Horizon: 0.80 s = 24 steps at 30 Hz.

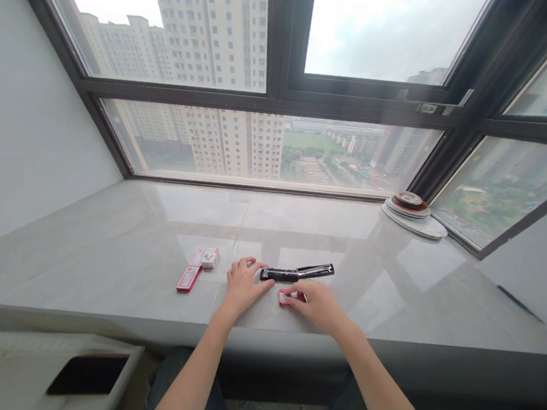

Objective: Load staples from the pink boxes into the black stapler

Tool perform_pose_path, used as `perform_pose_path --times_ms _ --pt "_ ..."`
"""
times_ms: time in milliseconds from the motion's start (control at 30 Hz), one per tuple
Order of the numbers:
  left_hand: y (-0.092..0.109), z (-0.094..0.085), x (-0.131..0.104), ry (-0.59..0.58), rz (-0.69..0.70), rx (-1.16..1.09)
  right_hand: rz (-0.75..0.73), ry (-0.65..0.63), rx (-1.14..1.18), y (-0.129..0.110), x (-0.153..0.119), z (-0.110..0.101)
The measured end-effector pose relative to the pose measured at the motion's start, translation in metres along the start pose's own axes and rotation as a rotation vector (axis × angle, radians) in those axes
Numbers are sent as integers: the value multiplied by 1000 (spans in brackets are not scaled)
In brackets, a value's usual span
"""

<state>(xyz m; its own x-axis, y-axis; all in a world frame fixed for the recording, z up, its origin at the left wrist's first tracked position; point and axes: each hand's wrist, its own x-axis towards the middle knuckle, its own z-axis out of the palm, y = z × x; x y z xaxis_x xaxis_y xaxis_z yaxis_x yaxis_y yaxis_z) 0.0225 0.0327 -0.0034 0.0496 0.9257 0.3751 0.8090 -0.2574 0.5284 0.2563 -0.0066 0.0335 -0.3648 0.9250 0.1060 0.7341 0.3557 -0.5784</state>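
A black stapler (281, 274) lies opened out on the pale stone sill, its hinged arm angled up to the right and metal parts showing. My left hand (243, 284) lies by the stapler's left end with its fingers apart; whether the fingertips touch it I cannot tell. Just in front of the stapler, my right hand (317, 301) pinches a small red-and-white box (283, 298) between thumb and fingers. The hand hides the box's right side. Left of my left hand are more flat red-and-white boxes (189, 279) and a small white box (210, 258).
A stack of round plates or mats (413, 220) sits in the sill's far right corner. Dark-framed windows (273, 103) rise behind. Below the front edge at left stands a white perforated container or unit (14, 370) with a dark opening.
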Motion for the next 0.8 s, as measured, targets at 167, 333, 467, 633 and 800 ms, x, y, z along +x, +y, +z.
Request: perform_pose_path --times_ms 167,333,467,633,800 --pt "2 9 -13 -17 46 13 -53 58 -42 -4 24 2" --pt "6 7 -24 -1 45 -5 -82 54 -32 0 47 7" --pt "5 5 -21 -10 40 -25 -99 10 -47 -3 53 9" --pt "4 6 -20 -6 29 -40 33 65 -151 -9 44 2" --pt "4 5 -20 -6 37 -65 123 65 -68 -15 32 4"
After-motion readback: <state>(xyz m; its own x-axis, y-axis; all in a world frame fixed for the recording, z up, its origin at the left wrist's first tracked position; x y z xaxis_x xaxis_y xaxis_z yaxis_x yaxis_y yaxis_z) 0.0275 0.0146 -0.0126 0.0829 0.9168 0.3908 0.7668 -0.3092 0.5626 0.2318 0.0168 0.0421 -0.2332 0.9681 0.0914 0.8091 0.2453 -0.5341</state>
